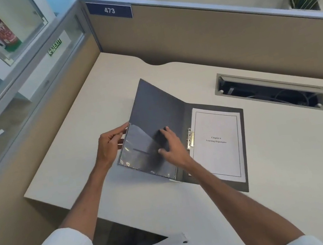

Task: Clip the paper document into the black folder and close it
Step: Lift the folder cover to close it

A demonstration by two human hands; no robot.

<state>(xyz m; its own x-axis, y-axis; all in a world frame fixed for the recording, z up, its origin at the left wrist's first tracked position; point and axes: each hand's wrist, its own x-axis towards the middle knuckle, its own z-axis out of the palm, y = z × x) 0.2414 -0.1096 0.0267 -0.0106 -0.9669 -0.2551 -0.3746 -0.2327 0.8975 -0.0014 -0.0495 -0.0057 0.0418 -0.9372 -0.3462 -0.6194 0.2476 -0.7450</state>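
The black folder (153, 106) lies open on the beige desk (279, 156). Its left cover is lifted off the desk and tilted. My left hand (110, 146) grips the outer edge of that cover, thumb on the inner side. A clear plastic pocket (140, 153) covers the lower part of the cover's inside. My right hand (172, 146) rests there with fingers spread flat, holding nothing. The white paper document (217, 143), printed with a chapter title, lies on the right half. A metal clip (190, 139) sits on the paper's left edge near the spine.
A recessed cable tray (270, 91) with its lid up opens in the desk at the back right. Tan partition walls (206, 35) border the desk at the back and left. The desk's front edge runs close below the folder.
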